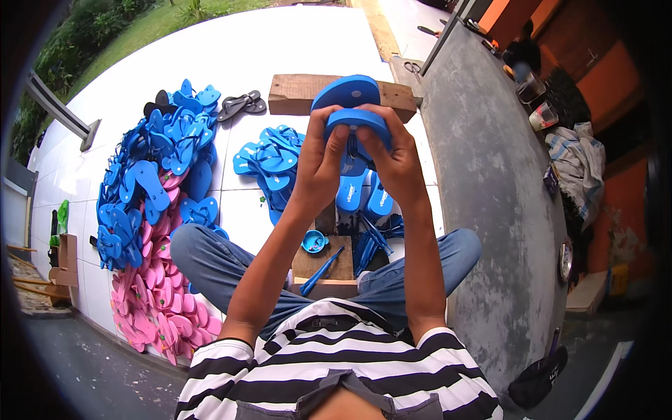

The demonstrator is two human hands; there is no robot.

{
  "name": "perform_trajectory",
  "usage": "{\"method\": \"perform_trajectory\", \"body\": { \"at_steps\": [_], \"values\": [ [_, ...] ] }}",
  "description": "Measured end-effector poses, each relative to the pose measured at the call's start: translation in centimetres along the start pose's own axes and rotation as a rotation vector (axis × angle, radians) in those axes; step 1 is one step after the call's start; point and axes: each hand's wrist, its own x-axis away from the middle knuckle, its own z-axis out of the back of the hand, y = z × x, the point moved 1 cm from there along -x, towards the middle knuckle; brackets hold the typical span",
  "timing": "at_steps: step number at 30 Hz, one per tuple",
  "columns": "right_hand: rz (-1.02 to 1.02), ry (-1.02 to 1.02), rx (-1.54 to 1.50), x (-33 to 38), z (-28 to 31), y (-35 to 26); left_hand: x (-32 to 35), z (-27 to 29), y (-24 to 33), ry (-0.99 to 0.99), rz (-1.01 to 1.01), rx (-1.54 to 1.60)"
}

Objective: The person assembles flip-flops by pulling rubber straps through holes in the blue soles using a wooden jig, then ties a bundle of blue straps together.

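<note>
I hold a blue flip-flop sole (348, 93) up in front of me with both hands. My left hand (321, 159) grips its left side, thumb pressed on the folded lower edge. My right hand (393, 155) grips the right side, fingers curled over the bent part. A dark blue strap hangs between my palms, partly hidden. Below my hands, a small wooden block (334, 264) rests between my knees with a blue strap (321, 271) and a small blue round dish (314, 242) on it.
A heap of blue flip-flops (150, 168) and pink soles (150, 308) lies at my left. More blue flip-flops (269, 164) and loose straps (371, 241) lie ahead. A wooden plank (297, 94) sits beyond. A grey concrete ledge (490, 175) runs along the right, with cups (535, 101) and cloth (577, 161).
</note>
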Motion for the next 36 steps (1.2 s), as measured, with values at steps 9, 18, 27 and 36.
{"method": "perform_trajectory", "body": {
  "at_steps": [9,18,27,36],
  "values": [
    [-0.152,0.251,-0.19,4.0,-2.4,-0.7,3.3,-1.3,4.3,0.179,0.231,0.054],
    [-0.188,0.165,-0.301,0.1,-1.1,1.6,-0.9,-0.4,0.9,0.089,0.148,-0.007],
    [-0.129,0.174,-0.242,-0.2,-1.3,1.9,-1.0,-0.7,0.5,0.163,0.14,0.035],
    [-0.089,0.159,-0.007,14.2,-1.8,-4.0,12.2,-0.7,7.1,0.074,0.154,-0.241]
  ]
}}
